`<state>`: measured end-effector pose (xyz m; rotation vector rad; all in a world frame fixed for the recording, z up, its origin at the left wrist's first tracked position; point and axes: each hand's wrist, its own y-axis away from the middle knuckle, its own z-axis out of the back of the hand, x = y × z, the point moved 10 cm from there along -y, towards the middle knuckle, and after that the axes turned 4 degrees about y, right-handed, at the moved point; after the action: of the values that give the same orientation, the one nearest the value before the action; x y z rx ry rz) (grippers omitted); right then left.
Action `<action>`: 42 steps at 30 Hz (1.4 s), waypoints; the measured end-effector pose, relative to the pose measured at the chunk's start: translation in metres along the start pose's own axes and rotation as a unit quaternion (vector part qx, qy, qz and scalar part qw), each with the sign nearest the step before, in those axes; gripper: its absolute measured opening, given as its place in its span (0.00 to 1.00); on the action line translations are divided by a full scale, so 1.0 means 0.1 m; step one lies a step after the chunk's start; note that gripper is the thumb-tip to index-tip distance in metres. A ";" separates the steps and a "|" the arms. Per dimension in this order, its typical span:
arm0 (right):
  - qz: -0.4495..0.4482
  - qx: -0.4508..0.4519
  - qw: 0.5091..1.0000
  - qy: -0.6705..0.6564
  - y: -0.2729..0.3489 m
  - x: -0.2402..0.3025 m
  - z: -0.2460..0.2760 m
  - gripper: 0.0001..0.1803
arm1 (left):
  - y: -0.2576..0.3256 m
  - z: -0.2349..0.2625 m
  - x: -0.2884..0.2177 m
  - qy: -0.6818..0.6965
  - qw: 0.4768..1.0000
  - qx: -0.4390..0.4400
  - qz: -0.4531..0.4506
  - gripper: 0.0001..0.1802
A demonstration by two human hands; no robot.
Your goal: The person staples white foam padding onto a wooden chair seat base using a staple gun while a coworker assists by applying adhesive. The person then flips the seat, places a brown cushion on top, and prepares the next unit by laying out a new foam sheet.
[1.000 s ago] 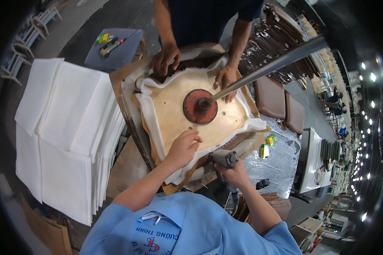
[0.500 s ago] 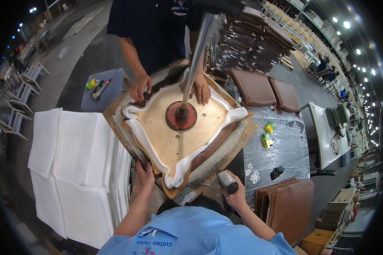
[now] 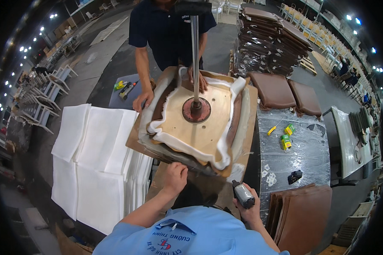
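Observation:
A square plywood seat panel (image 3: 181, 121) lies underside up, ringed by white padding (image 3: 222, 153) and a brown cover (image 3: 236, 117) with a greyish edge. A round reddish press plate (image 3: 196, 111) on a metal rod bears down on its middle. My left hand (image 3: 175, 177) is closed at the near edge of the cover; what its fingers hold, if anything, is hidden. In my right hand (image 3: 252, 207) is a grey and black staple gun (image 3: 244, 195), held apart from the seat, near its right corner.
Across from me a co-worker's hand (image 3: 143, 101) rests at the board's left side, the other behind the rod. White foam sheets (image 3: 100, 170) lie left. On the right, a plastic-covered table (image 3: 272, 155) bears yellow-green boxes (image 3: 286, 142), brown seat cushions (image 3: 273, 90) and stacked brown sheets (image 3: 302, 212).
The seat and its board have turned under the press plate. My left hand has left the cover's corner and closed at the near edge. The staple gun stays in my right hand.

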<state>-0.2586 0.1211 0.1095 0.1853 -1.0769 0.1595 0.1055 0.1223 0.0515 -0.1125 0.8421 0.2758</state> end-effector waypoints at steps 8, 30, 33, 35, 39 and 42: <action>-0.014 0.027 0.999 0.026 -0.62 0.00 -0.29 0.40 | -0.39 0.30 -0.18 -0.194 0.948 -0.065 -0.243 0.31; -0.054 -0.015 0.998 -0.001 -2.18 0.04 0.30 0.41 | -1.23 -1.10 -1.28 -0.125 0.933 0.215 -0.260 0.20; -0.066 0.008 0.997 -0.026 -2.23 0.00 0.25 0.41 | -1.55 -1.44 -1.35 -0.153 0.926 0.249 -0.238 0.25; -0.070 0.015 0.997 -0.030 -2.22 0.01 0.26 0.41 | -1.59 -1.65 -1.28 -0.179 0.896 0.329 -0.239 0.27; -0.072 0.018 0.997 -0.029 -2.24 0.02 0.29 0.41 | -1.68 -1.86 -1.11 -0.202 0.854 0.416 -0.237 0.29; -0.089 0.012 0.995 -0.041 -2.22 0.00 0.30 0.41 | -1.67 -1.90 -1.03 -0.220 0.830 0.454 -0.237 0.28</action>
<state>-0.2362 -0.1017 0.1072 0.3112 -1.1354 0.0047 -0.0490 -0.0976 0.0007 0.6153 0.3878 -0.5718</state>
